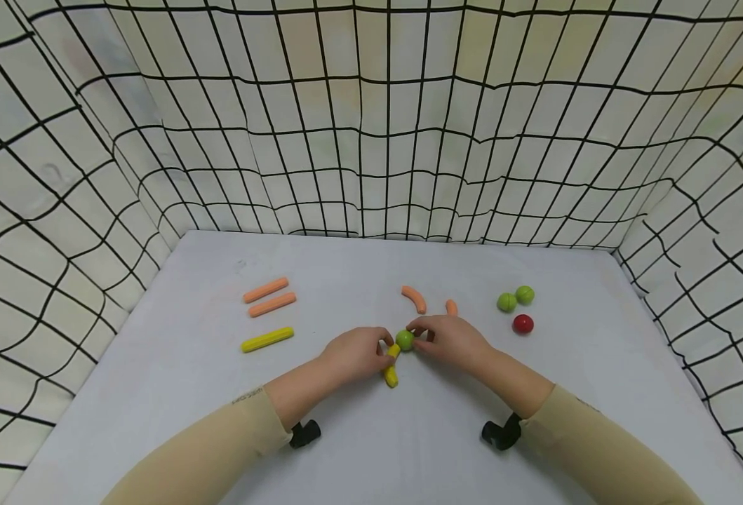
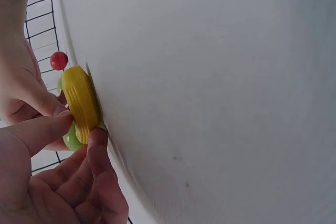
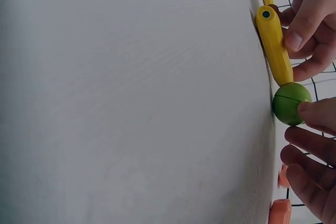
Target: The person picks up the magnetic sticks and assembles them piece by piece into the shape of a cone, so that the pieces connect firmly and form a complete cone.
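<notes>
My left hand [image 1: 360, 352] pinches a short, curved, ridged yellow stick [image 2: 81, 103] between thumb and fingers. One end of this stick shows a dark round spot in the right wrist view. A green ball [image 3: 287, 103] with a thin seam sits against the stick's other end, on the white tabletop. Thumb and forefinger of my right hand [image 1: 452, 341] hold that ball from the right side. Just beyond the right hand lie a curved orange stick [image 1: 414, 299] and a second orange one [image 1: 451, 307], partly hidden by the hand.
Two straight orange sticks [image 1: 266, 290] and a straight yellow stick [image 1: 267, 339] lie to the left. On the right are two more green balls [image 1: 506, 302] and a red ball [image 1: 523, 324]. Black netting [image 1: 358, 133] over pale walls encloses the white table [image 1: 371, 449] at the back and sides.
</notes>
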`<control>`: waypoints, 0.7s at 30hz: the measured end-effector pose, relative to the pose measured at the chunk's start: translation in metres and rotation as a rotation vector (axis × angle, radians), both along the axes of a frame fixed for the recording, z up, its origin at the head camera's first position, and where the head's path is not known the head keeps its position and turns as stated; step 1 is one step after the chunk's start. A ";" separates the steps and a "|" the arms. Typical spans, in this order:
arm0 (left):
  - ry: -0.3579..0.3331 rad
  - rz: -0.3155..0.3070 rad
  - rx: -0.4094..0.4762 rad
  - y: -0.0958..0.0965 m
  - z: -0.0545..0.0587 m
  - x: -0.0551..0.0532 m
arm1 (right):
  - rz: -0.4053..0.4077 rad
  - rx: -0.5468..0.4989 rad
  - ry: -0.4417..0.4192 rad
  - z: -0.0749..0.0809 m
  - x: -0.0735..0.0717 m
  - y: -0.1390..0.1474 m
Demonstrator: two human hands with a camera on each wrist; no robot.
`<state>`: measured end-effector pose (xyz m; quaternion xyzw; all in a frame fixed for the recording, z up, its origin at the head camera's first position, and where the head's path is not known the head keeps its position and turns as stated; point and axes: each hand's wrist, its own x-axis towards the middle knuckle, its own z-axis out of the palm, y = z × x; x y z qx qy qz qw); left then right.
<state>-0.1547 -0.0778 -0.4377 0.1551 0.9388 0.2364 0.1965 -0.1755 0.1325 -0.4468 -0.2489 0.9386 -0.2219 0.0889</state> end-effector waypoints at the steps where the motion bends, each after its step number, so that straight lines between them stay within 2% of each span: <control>1: -0.001 0.001 0.004 0.000 0.000 0.001 | 0.006 -0.001 0.001 0.000 0.000 0.000; 13: 0.005 0.006 0.021 -0.003 0.005 0.009 | 0.042 -0.028 0.006 0.001 0.001 -0.001; 21: 0.027 0.039 0.016 -0.003 0.006 0.003 | -0.014 -0.051 0.016 0.006 0.001 0.008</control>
